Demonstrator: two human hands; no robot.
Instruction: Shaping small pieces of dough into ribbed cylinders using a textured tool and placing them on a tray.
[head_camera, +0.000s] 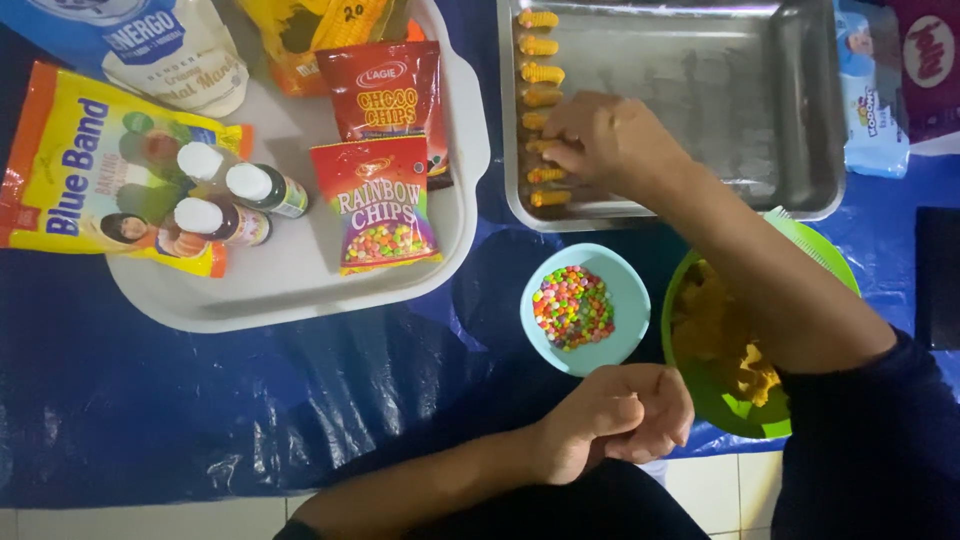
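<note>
Right hand (600, 140): arm stretched over bowl (690, 375) to tray (700, 80); fingertips pinching a cookie (548, 147)
Left hand (625, 415): loosely curled, holding nothing visible

surface: dark blue plastic sheet (200, 400) spread over pale floor tiles (720, 490) | on sheet: white tray (300, 290) at left, metal baking pan (700, 90) at top, light blue bowl (630, 290) in the middle, green bowl (720, 400) touching it at right, blue wipes packet (870, 100) beside the pan
</note>
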